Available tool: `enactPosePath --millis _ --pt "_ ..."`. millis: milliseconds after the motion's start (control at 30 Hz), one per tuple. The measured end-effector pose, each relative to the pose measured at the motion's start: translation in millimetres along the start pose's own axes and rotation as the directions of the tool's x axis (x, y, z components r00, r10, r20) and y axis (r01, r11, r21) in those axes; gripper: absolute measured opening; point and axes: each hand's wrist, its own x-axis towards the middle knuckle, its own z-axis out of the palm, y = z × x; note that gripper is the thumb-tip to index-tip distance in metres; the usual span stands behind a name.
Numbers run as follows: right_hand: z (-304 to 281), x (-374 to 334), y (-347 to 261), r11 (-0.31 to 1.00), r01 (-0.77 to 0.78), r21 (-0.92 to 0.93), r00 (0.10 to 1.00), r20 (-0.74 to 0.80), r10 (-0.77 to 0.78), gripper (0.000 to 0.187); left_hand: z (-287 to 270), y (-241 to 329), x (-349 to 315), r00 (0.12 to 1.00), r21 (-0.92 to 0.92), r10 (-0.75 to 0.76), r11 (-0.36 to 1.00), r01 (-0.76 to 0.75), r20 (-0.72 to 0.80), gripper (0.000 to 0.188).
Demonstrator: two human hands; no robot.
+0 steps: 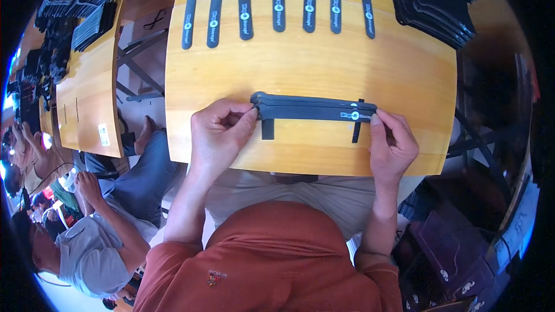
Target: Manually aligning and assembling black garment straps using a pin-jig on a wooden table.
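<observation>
A small layered stack of flat black straps (309, 110) with a white print lies crosswise near the front of the wooden table (312, 156). My left hand (222, 133) pinches its left end between thumb and fingers. At the other end, my right hand (393, 141) grips the straps the same way, thumb toward me. From beneath the stack stick out a short wide black strip (267, 130) on the left and a narrower black strip (356, 133) on the right. How they join the stack is hidden.
Several black straps (278, 6) lie in a row at the far side, pointing toward me. A pile of black straps (433, 8) sits at the far right corner. On the left, a person (98, 248) sits by another table (92, 104) with more piles. Dark purple bags (445, 248) are at lower right.
</observation>
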Motion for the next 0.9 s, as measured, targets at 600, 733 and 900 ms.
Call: enactPosePath --millis 600,733,900 --pt "3.9 1.4 2.2 0.993 0.109 -0.054 0.993 -0.028 -0.111 0.008 1.3 -3.6 0.8 0.996 0.038 0.081 0.996 -0.081 -0.02 0.005" --pt "2.1 2.2 1.0 0.986 0.134 -0.102 0.991 -0.013 -0.136 0.008 1.0 -2.9 1.1 0.998 0.026 0.063 0.998 -0.062 -0.02 0.004" --pt "2.5 1.9 -2.3 0.989 0.102 -0.103 0.995 0.004 -0.102 0.008 1.4 0.4 0.5 0.998 0.01 0.053 0.999 -0.053 -0.024 0.004"
